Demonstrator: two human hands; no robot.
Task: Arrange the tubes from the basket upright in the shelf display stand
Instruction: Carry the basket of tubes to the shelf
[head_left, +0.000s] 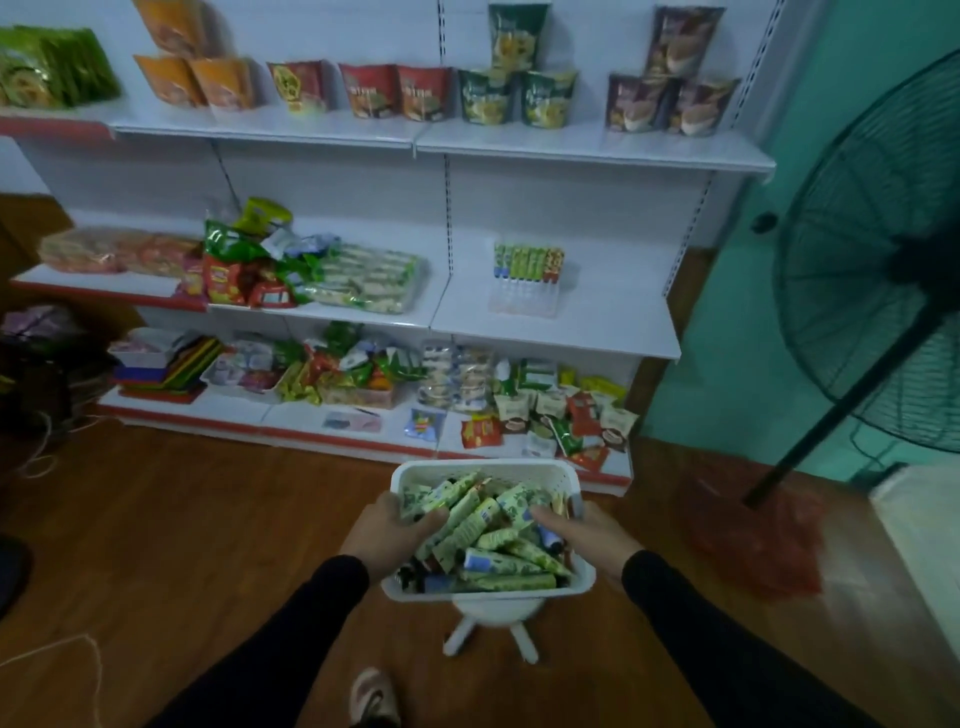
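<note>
Upper shelf (571, 148), top of frame: three orange pouches (195, 78), three red pouches (363, 93), three green pouches (517, 88) stacked as a pyramid, three dark purple pouches (672, 91) stacked likewise.

Middle shelf, centre right: one clear display stand (524, 299) holding about seven upright tubes (527, 262); exact count unclear due to blur.

Lower centre: one white basket (485, 470) on one white stool (491, 623). Loose tubes in basket (498, 564): well over a dozen, overlapping, not countable.

Hands: two, left hand (387, 530) and right hand (584, 532), one at each basket side.

Right edge: one standing fan (857, 249).
</note>
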